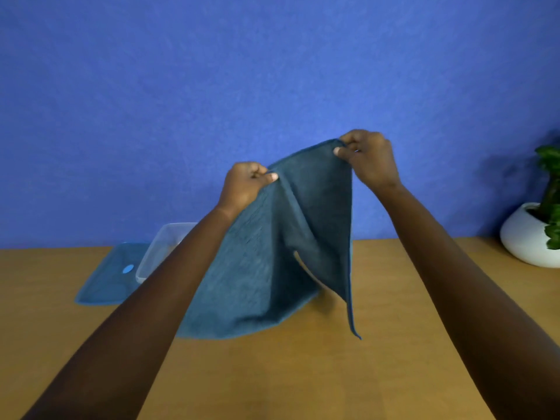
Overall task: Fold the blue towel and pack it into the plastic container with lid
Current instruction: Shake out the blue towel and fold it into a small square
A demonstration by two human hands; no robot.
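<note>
The blue towel (269, 262) hangs in the air over the middle of the wooden table (303, 374), its lower edge draped onto the tabletop. My left hand (242, 186) pinches its top edge on the left. My right hand (368, 157) pinches the top corner, higher and to the right. A loose corner dangles down at the right. Behind my left forearm, the clear plastic container (157, 253) stands open at the table's back left, partly hidden. Its blue lid (110, 277) lies flat just left of it.
A white pot with a green plant (533, 234) stands at the table's far right edge. A blue wall (212, 86) rises right behind the table.
</note>
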